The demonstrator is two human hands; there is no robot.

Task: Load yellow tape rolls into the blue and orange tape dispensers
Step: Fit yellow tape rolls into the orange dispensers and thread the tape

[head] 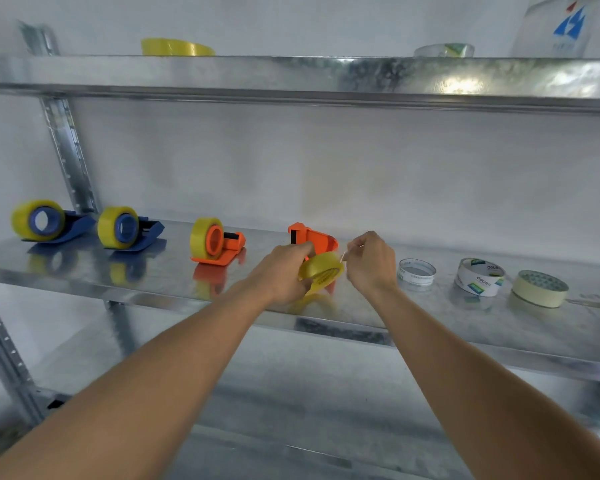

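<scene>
Just beside the empty orange dispenser [314, 239], left hand [284, 275] grips yellow roll [321, 271].

yellow tape roll [321, 271]: tilted, held before empty orange dispenser [314, 239] | three dispensers loaded

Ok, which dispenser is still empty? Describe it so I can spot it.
On the middle metal shelf, pass the dispensers from the left. It is the fourth, the orange dispenser behind the hands. Unlike the other three, it carries no yellow roll.

One head view only: we look forward and slightly down, close on the middle metal shelf [160, 271], arms' reach.
</scene>
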